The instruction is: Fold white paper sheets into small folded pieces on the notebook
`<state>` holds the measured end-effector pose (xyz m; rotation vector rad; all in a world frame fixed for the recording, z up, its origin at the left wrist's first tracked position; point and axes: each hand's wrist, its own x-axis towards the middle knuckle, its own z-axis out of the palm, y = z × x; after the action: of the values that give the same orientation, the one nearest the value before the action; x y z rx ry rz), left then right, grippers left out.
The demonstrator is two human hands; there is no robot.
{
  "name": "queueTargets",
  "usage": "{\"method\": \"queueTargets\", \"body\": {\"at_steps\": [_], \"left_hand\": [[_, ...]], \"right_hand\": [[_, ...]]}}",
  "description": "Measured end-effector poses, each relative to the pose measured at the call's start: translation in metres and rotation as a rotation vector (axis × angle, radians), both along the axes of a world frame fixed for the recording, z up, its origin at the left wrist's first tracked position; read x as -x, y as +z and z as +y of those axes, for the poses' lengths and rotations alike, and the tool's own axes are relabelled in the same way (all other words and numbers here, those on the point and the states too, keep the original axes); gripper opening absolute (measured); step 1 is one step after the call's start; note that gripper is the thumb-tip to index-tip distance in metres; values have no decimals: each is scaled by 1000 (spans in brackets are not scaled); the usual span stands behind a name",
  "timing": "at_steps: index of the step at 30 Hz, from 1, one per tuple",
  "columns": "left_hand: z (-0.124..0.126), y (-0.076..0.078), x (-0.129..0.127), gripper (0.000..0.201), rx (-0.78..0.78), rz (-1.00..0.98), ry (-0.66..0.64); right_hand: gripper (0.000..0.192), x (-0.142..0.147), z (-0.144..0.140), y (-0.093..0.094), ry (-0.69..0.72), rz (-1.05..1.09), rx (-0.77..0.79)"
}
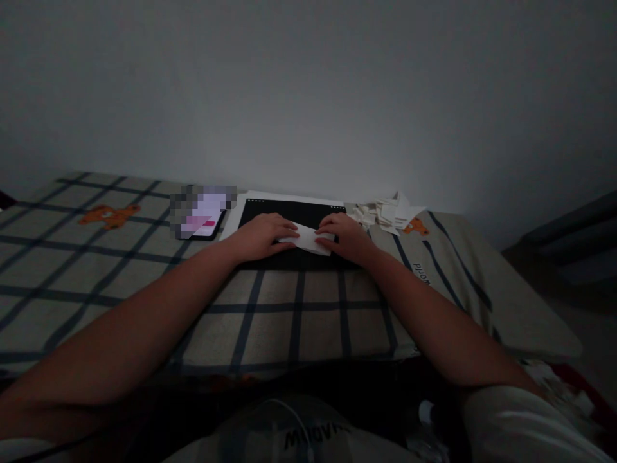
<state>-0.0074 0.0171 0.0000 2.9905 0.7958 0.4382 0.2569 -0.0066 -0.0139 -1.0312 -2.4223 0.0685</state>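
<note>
A small white folded piece of paper lies low over a black flat board. My left hand grips its left end, with the thumb on the near side and the fingers along the far side. At the other end my right hand pinches the paper in the same way. Both wrists rest close to the board's near edge. The creases in the paper are too dim to make out.
Left of the board, a phone with a lit, partly blurred screen stands or lies on the checked cloth. White sheets show from under the board. Several folded white paper pieces are heaped at the right, near the wall.
</note>
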Motion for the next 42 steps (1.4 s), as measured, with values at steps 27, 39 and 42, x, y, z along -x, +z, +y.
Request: {"method": "queueTargets", "body": {"at_steps": [27, 39, 42], "left_hand": [[1, 6, 2, 34, 97, -85, -1], [9, 1, 3, 38, 173, -106, 82], [12, -2, 1, 40, 146, -95, 142]], "right_hand": [[27, 0, -7, 9, 64, -89, 62], [25, -1, -2, 7, 99, -34, 99], [25, 0, 0, 4, 66, 14, 84]]}}
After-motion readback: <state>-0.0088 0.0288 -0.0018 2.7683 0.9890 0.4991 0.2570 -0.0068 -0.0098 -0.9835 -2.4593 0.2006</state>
